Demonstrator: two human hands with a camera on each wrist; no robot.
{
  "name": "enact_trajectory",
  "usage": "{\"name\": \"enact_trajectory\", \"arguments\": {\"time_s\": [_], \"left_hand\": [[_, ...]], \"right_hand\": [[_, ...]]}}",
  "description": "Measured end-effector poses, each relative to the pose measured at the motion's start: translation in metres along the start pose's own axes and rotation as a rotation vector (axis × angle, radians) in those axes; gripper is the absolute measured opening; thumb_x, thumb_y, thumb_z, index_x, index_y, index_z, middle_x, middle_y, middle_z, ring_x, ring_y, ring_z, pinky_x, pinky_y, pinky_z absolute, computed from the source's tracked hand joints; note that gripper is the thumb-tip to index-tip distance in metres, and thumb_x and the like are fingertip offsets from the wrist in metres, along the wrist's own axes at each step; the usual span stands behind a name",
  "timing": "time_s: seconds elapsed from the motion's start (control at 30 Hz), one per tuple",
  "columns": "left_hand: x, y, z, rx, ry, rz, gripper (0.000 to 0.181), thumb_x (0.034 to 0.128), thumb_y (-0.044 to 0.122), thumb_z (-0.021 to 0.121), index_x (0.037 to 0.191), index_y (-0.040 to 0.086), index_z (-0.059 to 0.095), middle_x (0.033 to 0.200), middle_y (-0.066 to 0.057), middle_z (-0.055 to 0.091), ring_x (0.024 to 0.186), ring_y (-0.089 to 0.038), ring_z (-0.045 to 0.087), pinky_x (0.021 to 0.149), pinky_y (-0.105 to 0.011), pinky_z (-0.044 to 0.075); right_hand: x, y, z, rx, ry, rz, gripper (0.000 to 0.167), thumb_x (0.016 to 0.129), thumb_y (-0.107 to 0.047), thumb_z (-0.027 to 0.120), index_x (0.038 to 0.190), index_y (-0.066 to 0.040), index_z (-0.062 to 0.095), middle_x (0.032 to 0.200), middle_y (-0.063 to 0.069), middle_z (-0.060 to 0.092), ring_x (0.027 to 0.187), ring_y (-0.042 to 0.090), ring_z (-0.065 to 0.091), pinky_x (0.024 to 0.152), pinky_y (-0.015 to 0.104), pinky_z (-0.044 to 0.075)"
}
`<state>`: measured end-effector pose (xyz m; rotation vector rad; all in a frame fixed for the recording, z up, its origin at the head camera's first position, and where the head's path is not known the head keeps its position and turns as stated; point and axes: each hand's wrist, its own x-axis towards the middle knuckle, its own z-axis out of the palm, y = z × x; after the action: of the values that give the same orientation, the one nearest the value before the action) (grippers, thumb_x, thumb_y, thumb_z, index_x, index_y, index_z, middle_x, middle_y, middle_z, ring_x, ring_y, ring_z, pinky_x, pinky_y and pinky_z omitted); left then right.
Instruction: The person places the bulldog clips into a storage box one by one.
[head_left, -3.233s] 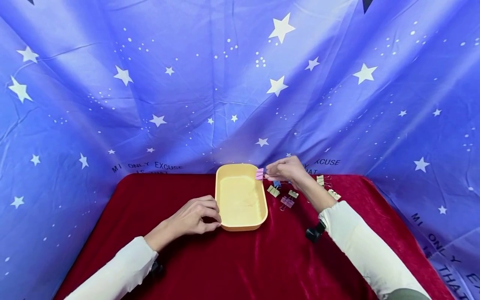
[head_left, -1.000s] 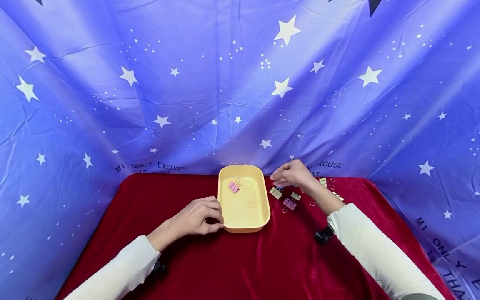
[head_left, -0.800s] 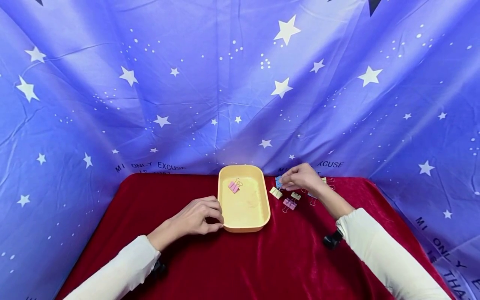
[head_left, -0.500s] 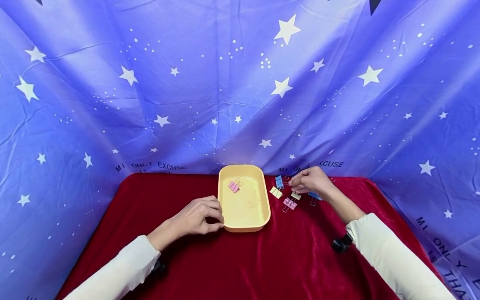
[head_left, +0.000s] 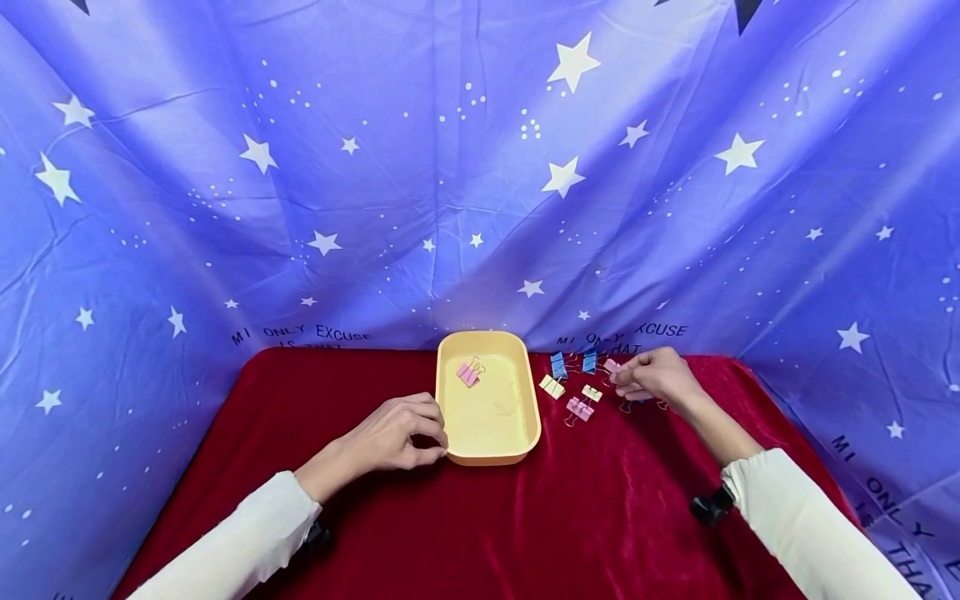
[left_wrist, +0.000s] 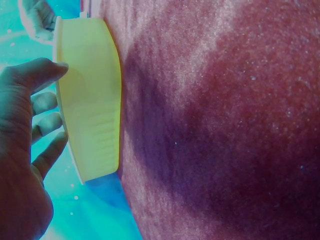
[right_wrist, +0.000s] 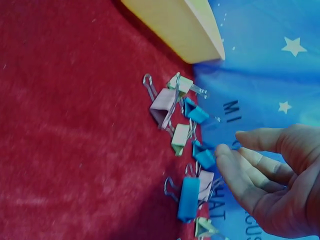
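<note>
My left hand (head_left: 393, 433) holds the left rim of a yellow plastic tray (head_left: 487, 457), with the thumb against its outer wall in the left wrist view. One pink binder clip (head_left: 468, 372) lies inside the tray. Over the loose clips to the right hovers my right hand (head_left: 660, 375), fingers loosely bent, thumb and fingertips apart with nothing between them in the right wrist view. Closest to its fingertips in the head view is a pink binder clip (head_left: 611, 367). A large blue binder clip (right_wrist: 189, 198) lies beside that one; my hand partly covers it in the head view.
Between tray and right hand lie two blue clips (head_left: 589, 362), a cream clip (head_left: 552, 385), a smaller cream clip (head_left: 592, 392) and a purple-pink clip (head_left: 580, 407). Red velvet cloth (head_left: 450, 533) covers the table. A blue star-printed curtain (head_left: 390, 183) hangs behind.
The pink clip my right hand pinched at the tray's rim now lies in the tray. That hand has since moved right across the clips, uncovering the blue ones. My left hand stays put.
</note>
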<state>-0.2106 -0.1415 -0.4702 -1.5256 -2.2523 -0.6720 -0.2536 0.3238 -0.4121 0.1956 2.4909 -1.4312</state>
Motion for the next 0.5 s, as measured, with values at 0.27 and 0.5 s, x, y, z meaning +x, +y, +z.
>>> {"name": "enact_trajectory", "arguments": {"time_s": [0.27, 0.5], "left_hand": [[0.000, 0.000, 0.000, -0.002, -0.004, 0.000, 0.012, 0.0857, 0.018, 0.095, 0.089, 0.023, 0.085, 0.086, 0.011, 0.074, 0.093, -0.008, 0.066, 0.083, -0.022, 0.058], [0.000, 0.001, -0.002, 0.002, -0.010, -0.007, 0.011, 0.0863, 0.018, 0.095, 0.089, 0.023, 0.085, 0.086, 0.011, 0.075, 0.093, -0.008, 0.067, 0.084, -0.022, 0.058]], "right_hand": [[-0.001, 0.018, -0.010, 0.031, 0.063, 0.031, 0.033, 0.102, 0.005, 0.068, 0.128, 0.026, 0.065, 0.093, 0.015, 0.086, 0.072, 0.011, 0.082, 0.079, 0.036, 0.070], [0.002, 0.035, -0.011, 0.029, 0.109, 0.049, 0.026, 0.103, 0.002, 0.070, 0.118, 0.022, 0.070, 0.099, 0.023, 0.085, 0.067, 0.013, 0.081, 0.071, 0.036, 0.070]]}}
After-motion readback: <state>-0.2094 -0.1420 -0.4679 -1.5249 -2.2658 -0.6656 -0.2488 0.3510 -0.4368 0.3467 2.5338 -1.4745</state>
